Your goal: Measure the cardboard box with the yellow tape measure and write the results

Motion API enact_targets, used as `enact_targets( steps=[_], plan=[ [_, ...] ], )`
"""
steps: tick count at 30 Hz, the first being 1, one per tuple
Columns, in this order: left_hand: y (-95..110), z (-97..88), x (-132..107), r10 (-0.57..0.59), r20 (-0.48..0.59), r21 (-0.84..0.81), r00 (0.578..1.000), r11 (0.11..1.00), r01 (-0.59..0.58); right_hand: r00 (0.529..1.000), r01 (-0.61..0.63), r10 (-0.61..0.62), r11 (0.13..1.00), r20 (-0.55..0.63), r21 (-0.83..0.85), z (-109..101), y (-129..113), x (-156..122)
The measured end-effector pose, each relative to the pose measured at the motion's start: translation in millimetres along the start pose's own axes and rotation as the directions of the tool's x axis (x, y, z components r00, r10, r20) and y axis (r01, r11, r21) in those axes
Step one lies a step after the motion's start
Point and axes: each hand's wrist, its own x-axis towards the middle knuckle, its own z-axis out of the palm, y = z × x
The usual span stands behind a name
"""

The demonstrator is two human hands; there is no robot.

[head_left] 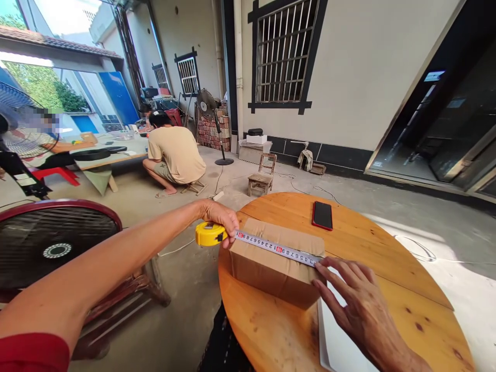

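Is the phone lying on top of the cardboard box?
No, the phone lies on the bare wooden table beyond the cardboard box; only the tape measure stretches across the box top.

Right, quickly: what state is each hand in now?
Left hand: closed on the yellow tape measure, at the left end of the cardboard box.
Right hand: open, fingertips pressing the tape blade onto the box.

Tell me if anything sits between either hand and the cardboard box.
Nothing visible does: the left hand holds the tape measure beside the box, and the right hand presses the tape onto its right corner.
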Motion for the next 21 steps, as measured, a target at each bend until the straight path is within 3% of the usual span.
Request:
enact_targets(
  steps=[21],
  plan=[
    [7.4, 7.8, -7.5, -0.071, -0.079, 0.028, 0.994, 0.997, 0.073, 0.999, -0.036, 0.036, 0.999, 0.018, 0.02, -8.2, -5.1, 6.0]
  ],
)
